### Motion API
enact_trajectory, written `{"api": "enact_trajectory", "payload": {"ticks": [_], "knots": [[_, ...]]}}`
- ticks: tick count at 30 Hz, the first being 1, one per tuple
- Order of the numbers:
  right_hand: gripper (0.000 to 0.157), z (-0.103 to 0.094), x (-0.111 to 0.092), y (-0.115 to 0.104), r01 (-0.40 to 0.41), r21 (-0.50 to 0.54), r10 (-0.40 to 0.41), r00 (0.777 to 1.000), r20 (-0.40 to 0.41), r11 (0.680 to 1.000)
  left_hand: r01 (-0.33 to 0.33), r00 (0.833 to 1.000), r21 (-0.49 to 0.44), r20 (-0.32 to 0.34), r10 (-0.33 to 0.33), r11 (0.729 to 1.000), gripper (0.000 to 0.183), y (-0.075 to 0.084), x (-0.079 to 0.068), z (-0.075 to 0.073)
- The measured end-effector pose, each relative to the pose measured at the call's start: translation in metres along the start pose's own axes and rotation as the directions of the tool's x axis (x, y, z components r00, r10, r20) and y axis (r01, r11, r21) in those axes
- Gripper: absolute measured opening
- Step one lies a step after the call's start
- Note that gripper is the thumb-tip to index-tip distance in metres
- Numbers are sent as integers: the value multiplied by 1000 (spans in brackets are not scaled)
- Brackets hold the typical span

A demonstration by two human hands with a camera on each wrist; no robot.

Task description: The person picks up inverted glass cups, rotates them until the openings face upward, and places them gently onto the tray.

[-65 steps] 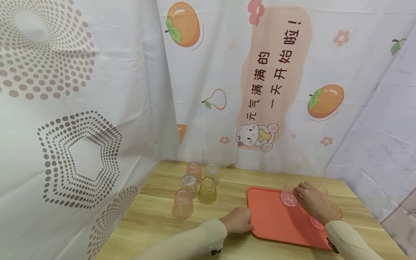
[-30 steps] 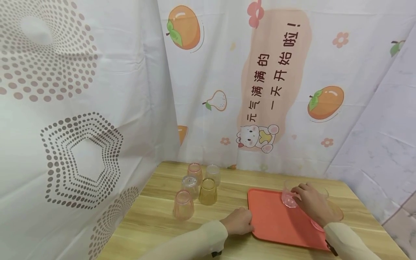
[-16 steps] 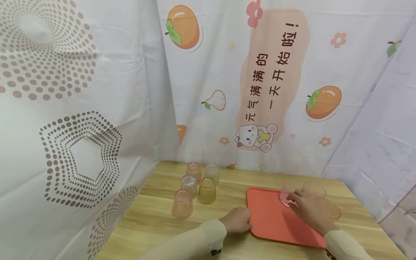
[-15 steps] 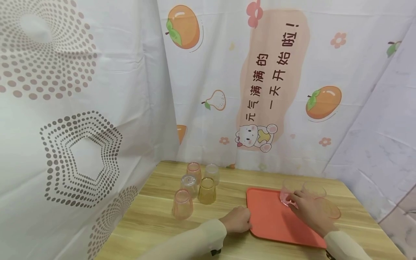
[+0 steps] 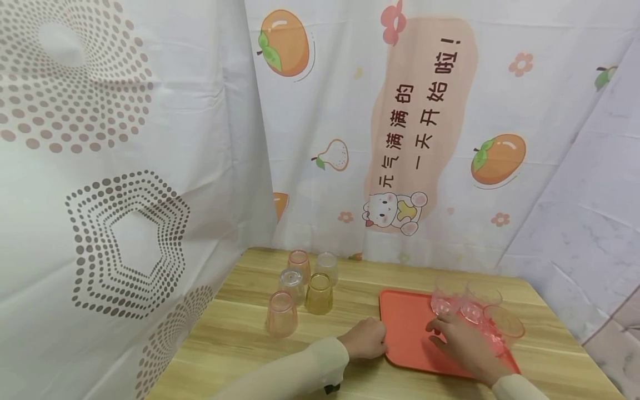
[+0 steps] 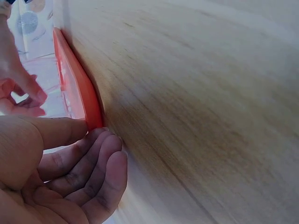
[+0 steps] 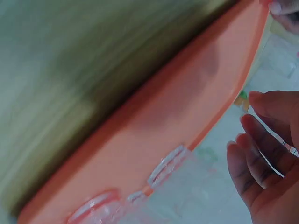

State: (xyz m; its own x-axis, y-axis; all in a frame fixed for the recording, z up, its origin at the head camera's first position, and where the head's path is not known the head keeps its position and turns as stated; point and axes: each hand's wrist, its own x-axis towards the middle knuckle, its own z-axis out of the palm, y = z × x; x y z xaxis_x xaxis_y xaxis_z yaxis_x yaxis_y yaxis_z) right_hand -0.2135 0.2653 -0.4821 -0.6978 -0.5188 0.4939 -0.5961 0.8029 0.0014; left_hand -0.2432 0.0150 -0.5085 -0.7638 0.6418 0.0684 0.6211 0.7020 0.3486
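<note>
My left hand (image 5: pixel 365 339) pinches the near-left edge of a red-orange tray (image 5: pixel 405 322); in the left wrist view, thumb and fingers (image 6: pixel 112 168) meet at the tray's rim (image 6: pixel 93 112). Over the tray hovers my right hand (image 5: pixel 462 344), its fingers loosely bent with nothing between them. Behind and beside that hand, see-through tumblers stand on the tray's right part: a clear one (image 5: pixel 441 303), another (image 5: pixel 471 308) and one with an orange-yellow rim (image 5: pixel 506 322). The hand partly covers a pinkish base near it. In the right wrist view, tumbler bases (image 7: pixel 96 207) show on the tray.
On the table's left stand several tumblers: a pink one (image 5: pixel 282 316) in front, a yellow one (image 5: pixel 319 297), a clear one (image 5: pixel 292 284), and more behind. Patterned curtains (image 5: pixel 320 111) hang at the back and sides of the wooden table (image 5: pixel 240 333).
My right hand has left the clear tumbler at the tray's back and moved toward me and slightly left, uncovering the tumblers. The left hand stays on the tray edge.
</note>
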Motion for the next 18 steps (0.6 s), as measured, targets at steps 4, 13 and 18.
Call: {"api": "enact_trajectory", "payload": {"ticks": [4,13,18], "knots": [[27,2,-1,-9,17,25,-17,1000,17,1000,-7,1000,12,-11,7,1000,47,-1,0,1],[22,11,-4,-18,13,78,-15,999,36,997,-7,1000,1,6,7,1000,45,1,0,-4],[20,15,-6,-29,27,102,-29,999,26,994,6,1000,4,17,-6,1000,44,3,-1,-5]]}}
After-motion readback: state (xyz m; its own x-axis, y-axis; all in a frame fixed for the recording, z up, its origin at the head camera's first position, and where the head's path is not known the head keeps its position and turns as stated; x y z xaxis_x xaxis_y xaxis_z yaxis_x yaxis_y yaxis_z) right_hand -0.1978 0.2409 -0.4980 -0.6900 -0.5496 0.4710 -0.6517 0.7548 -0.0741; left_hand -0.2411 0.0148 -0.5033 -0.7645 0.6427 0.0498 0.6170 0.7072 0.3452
